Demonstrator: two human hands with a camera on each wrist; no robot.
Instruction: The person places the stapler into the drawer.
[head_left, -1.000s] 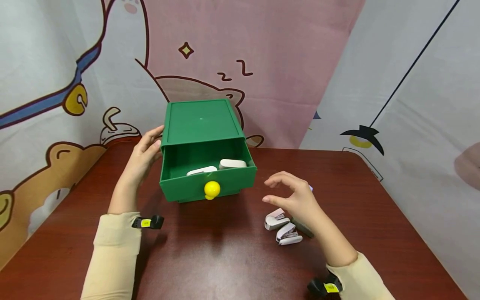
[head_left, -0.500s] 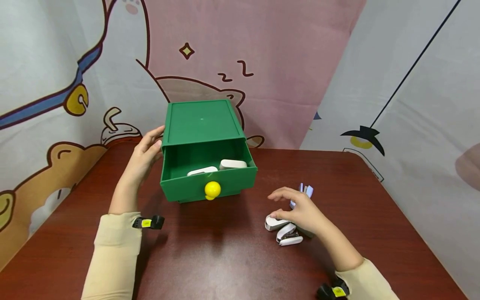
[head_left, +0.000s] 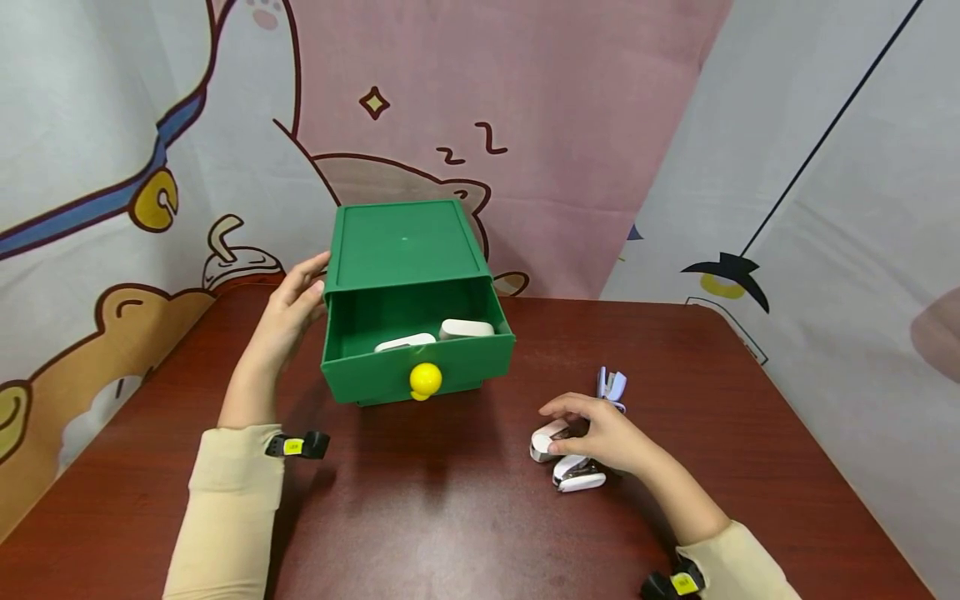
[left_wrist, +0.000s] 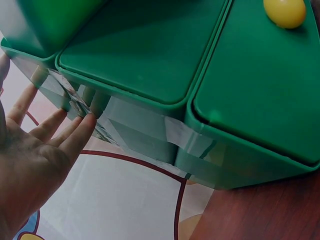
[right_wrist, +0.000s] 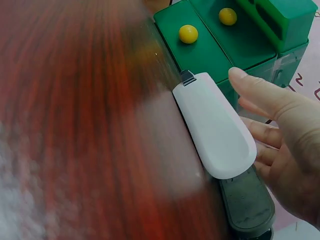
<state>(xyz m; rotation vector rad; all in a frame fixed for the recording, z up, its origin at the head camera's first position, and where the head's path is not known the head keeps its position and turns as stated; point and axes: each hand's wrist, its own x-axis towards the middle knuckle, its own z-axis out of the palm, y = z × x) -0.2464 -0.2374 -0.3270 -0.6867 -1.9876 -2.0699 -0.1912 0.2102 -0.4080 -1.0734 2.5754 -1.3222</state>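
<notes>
A green drawer cabinet (head_left: 405, 242) stands on the table with its top drawer (head_left: 375, 379) pulled out. Two white rounded objects (head_left: 467, 328) lie in that drawer, partly hidden by its front. My left hand (head_left: 287, 308) rests its extended fingertips on the cabinet's left side. My right hand (head_left: 603, 432) is low over a group of small staplers, thumb and fingers spread about a white stapler (head_left: 543, 442). Nearer me lies another white stapler (head_left: 579, 477). A dark grey stapler (right_wrist: 247, 202) shows beside it in the right wrist view. Behind the hand is a lavender stapler (head_left: 612, 386).
The drawer front bears a yellow ball knob (head_left: 425, 379). Lower drawers with yellow knobs (right_wrist: 188, 34) show in the right wrist view. A patterned cloth (head_left: 525, 125) hangs behind the brown table (head_left: 450, 517).
My right hand has come down and toward me onto the staplers, uncovering the lavender one. My left hand and the cabinet have stayed in place.
</notes>
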